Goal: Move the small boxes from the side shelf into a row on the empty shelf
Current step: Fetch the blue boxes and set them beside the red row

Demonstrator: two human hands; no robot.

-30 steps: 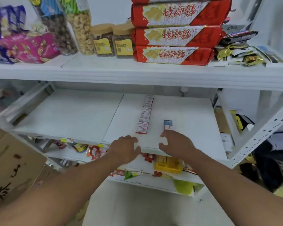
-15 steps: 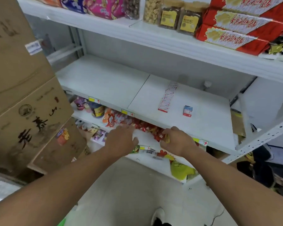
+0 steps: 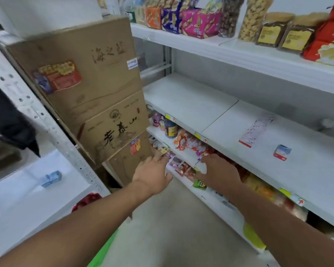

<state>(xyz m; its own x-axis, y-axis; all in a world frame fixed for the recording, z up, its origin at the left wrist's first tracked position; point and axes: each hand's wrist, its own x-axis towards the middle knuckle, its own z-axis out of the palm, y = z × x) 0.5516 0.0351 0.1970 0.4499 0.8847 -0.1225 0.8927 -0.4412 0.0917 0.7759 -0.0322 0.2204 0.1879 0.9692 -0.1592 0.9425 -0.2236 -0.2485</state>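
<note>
A row of small red-and-white boxes point(image 3: 255, 130) lies on the white middle shelf point(image 3: 191, 101) at the right, and one blue-topped small box point(image 3: 281, 152) stands apart to its right. Another pale blue small box point(image 3: 51, 178) sits on the white side shelf point(image 3: 17, 199) at the lower left. My left hand point(image 3: 152, 173) and my right hand point(image 3: 218, 172) hover in the aisle between the two shelves, fingers spread and relaxed, holding nothing.
Stacked cardboard cartons point(image 3: 96, 89) stand between the side shelf and the main rack. Snack packets point(image 3: 189, 145) fill the lower shelf. Jars point(image 3: 272, 33) and bags crowd the top shelf. A perforated metal upright point(image 3: 46, 120) borders the side shelf.
The view has swung left, away from the middle shelf toward the side shelf. Both hands have pulled back from the shelf edge into the aisle, still holding nothing.
</note>
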